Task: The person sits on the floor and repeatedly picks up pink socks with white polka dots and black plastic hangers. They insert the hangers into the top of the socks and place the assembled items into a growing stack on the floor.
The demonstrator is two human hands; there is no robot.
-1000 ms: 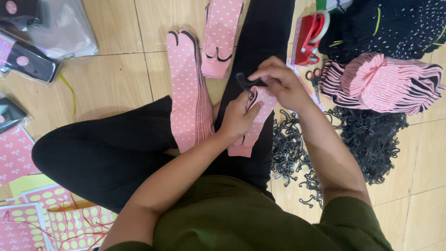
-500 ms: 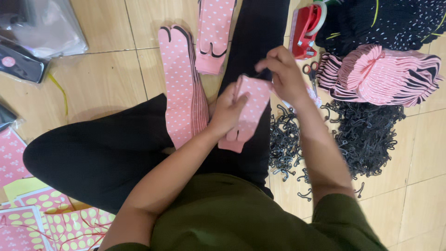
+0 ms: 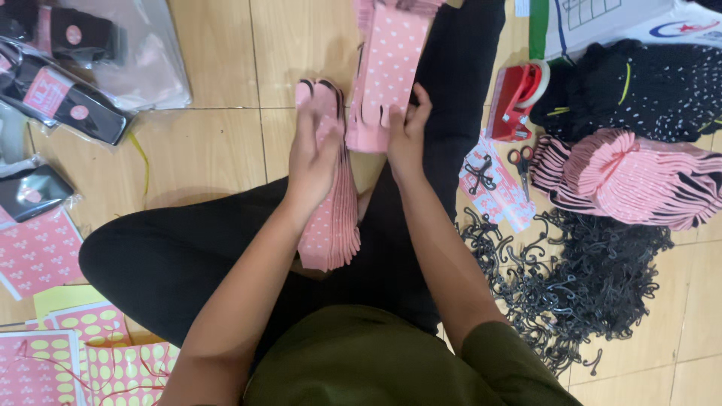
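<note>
On the seated person's lap, the left hand (image 3: 314,154) lay flat, fingers extended, atop the stack of pink dotted socks (image 3: 331,218) (long axis running away from the body); the right hand (image 3: 406,135) pinched a second stack of pink socks (image 3: 387,75) just beside it.

Two stacks of pink dotted cards (image 3: 331,225) are counted, one red tape dispenser (image 3: 515,98), one pair of scissors (image 3: 521,162), and one heap of black hooks (image 3: 587,286).

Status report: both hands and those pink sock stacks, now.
Left hand flat on the near pink sock stack. Right hand grips the far sock stack at its lower edge. Nothing between them.
</note>
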